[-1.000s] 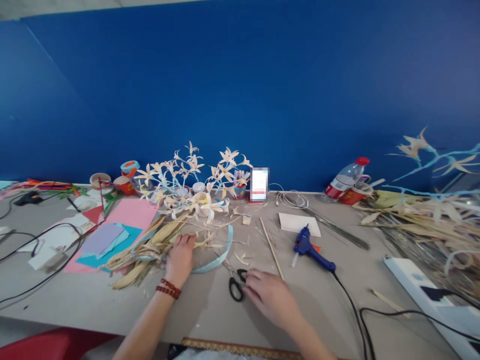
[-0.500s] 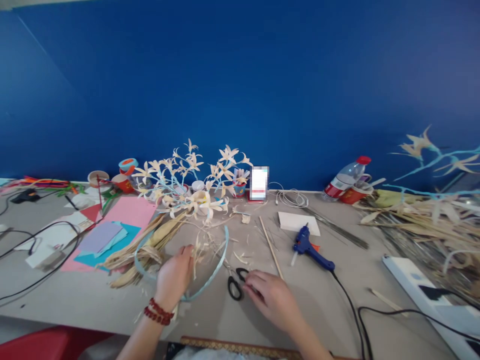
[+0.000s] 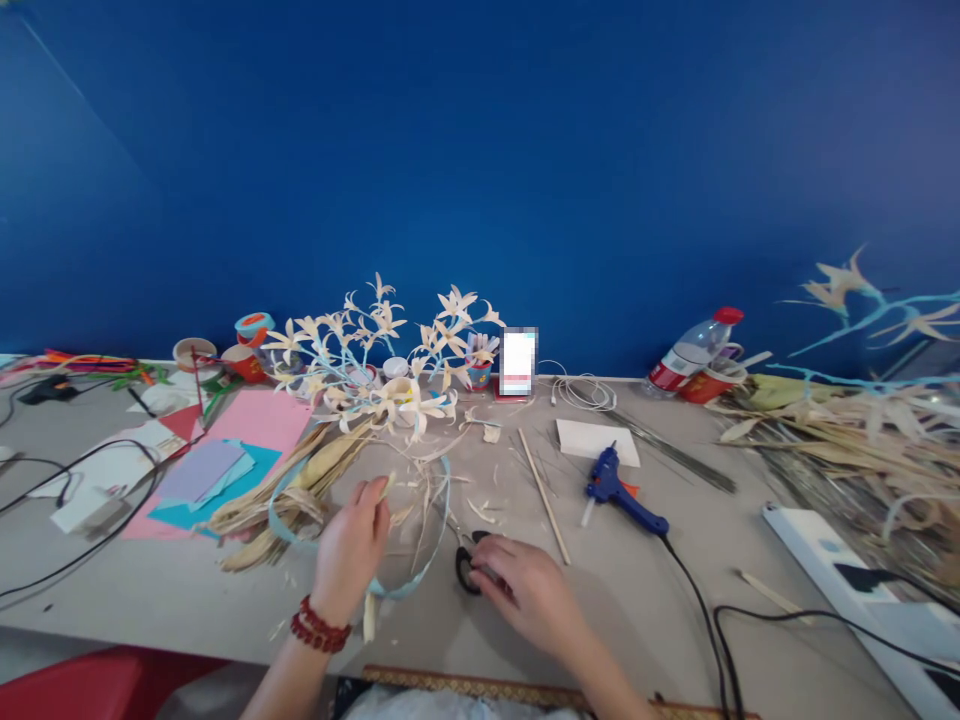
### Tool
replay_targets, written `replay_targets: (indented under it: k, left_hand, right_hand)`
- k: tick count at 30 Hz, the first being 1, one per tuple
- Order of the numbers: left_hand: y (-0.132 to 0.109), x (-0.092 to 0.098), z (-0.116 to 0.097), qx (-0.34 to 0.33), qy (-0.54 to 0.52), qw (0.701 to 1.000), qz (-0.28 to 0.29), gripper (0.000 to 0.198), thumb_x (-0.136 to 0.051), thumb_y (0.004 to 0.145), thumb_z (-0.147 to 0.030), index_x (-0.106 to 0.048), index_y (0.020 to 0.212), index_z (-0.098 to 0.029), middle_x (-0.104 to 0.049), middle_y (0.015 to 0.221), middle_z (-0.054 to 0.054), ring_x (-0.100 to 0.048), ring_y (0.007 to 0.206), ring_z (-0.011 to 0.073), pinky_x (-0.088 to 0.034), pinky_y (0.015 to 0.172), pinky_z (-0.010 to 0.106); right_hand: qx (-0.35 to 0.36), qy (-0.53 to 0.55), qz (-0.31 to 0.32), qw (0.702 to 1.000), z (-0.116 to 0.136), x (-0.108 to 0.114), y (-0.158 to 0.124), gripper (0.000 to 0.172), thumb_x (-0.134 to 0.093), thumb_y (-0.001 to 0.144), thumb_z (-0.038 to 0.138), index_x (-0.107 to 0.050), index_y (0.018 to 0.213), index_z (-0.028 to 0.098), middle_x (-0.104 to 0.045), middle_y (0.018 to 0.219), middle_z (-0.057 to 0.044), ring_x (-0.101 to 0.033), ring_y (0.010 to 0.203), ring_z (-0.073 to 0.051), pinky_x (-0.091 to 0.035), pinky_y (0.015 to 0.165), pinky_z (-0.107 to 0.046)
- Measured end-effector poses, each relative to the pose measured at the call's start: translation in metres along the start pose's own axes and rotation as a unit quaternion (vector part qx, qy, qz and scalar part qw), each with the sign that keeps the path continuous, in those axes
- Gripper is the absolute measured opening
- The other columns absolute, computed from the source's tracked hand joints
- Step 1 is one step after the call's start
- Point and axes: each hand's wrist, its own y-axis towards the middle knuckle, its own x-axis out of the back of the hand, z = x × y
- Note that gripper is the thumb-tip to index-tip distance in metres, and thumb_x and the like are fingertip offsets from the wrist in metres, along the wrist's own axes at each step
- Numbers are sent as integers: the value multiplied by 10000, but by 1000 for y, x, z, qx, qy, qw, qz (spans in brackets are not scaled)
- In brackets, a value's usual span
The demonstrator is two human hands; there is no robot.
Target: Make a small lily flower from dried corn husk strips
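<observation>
My left hand (image 3: 351, 548) is closed on a bunch of pale dried husk strips (image 3: 409, 500) and holds them just above the grey table (image 3: 660, 600). A light blue ribbon (image 3: 420, 570) loops under and around that hand. My right hand (image 3: 519, 592) rests on the black-handled scissors (image 3: 466, 562), fingers curled over the handles. A heap of dried husks (image 3: 292, 495) lies just left of my left hand. Behind it stands a spray of cream husk flowers on blue stems (image 3: 375, 350).
A blue glue gun (image 3: 621, 495) with a black cord lies right of centre, beside a thin wooden stick (image 3: 543, 495) and a white card (image 3: 596, 441). Coloured paper sheets (image 3: 225, 450) lie left. A water bottle (image 3: 690, 352), cups, cables and more husks (image 3: 840, 440) fill the edges.
My left hand has drawn back from the husk heap toward me, lifting a bunch of strips; the ribbon came along. My right hand has slid onto the scissor handles.
</observation>
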Motion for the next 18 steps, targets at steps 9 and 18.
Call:
replay_targets:
  k: [9, 18]
  left_hand:
    - [3, 12, -19, 48, -311, 949, 31, 302, -514, 909, -390, -595, 1116, -186, -673, 906, 46, -576, 639, 138, -472, 610, 249]
    - [14, 3, -60, 43, -512, 836, 192, 440, -622, 829, -372, -558, 1228, -198, -684, 933, 47, -625, 859, 184, -492, 722, 260]
  right_hand:
    - [-74, 173, -69, 980, 8, -4, 11, 171, -543, 911, 312, -663, 966, 203, -668, 834, -36, -606, 704, -156, -441, 632, -240]
    - [-121, 512, -106, 844, 13, -28, 36, 399, -711, 742, 534, -503, 693, 196, -473, 554, 72, -414, 450, -73, -333, 437, -188]
